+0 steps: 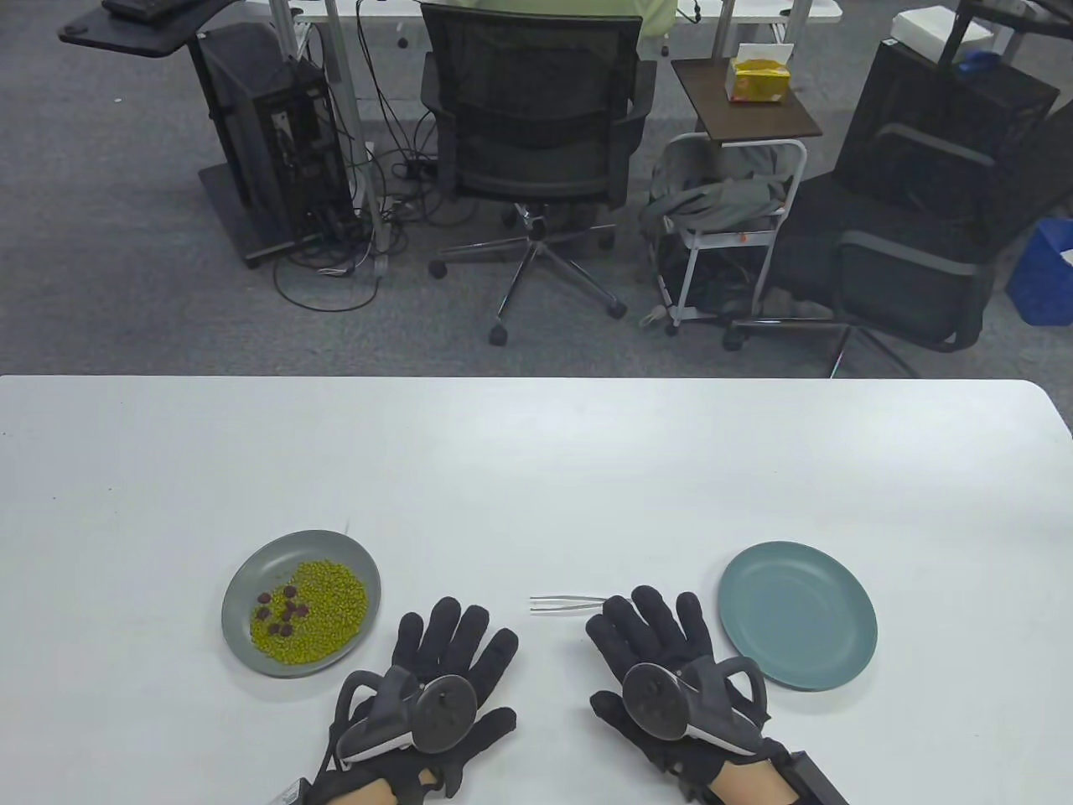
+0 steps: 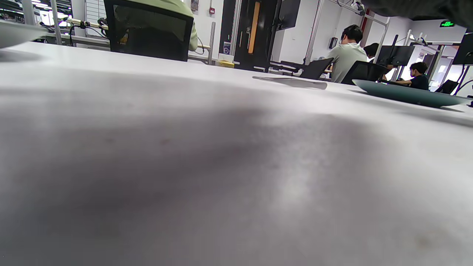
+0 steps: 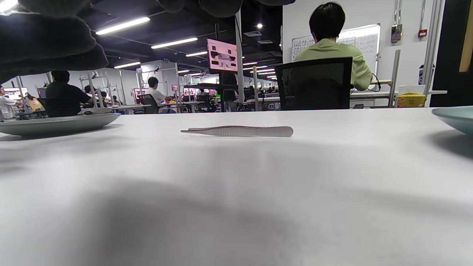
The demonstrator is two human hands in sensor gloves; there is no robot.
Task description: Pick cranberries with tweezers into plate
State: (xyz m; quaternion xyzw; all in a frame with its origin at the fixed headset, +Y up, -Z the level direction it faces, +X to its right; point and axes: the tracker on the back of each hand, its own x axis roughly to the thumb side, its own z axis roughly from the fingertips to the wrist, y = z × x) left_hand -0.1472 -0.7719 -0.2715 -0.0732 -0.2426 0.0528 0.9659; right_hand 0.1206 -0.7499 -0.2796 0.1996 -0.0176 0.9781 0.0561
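A grey plate (image 1: 251, 579) at the left holds green beans (image 1: 323, 608) and several dark red cranberries (image 1: 281, 610). An empty teal plate (image 1: 796, 614) lies at the right; its rim shows in the left wrist view (image 2: 406, 94). Metal tweezers (image 1: 563, 601) lie flat on the white table between the plates, also in the right wrist view (image 3: 238, 131). My left hand (image 1: 453, 646) rests flat, fingers spread, right of the grey plate. My right hand (image 1: 654, 629) rests flat with its fingertips (image 1: 616, 608) over the tweezers' right end. Neither hand holds anything.
The table's far edge (image 1: 536, 379) runs across the middle of the table view. Beyond it stand an office chair (image 1: 536, 151), a computer tower (image 1: 277, 142) and a small cart (image 1: 738, 210) on the floor.
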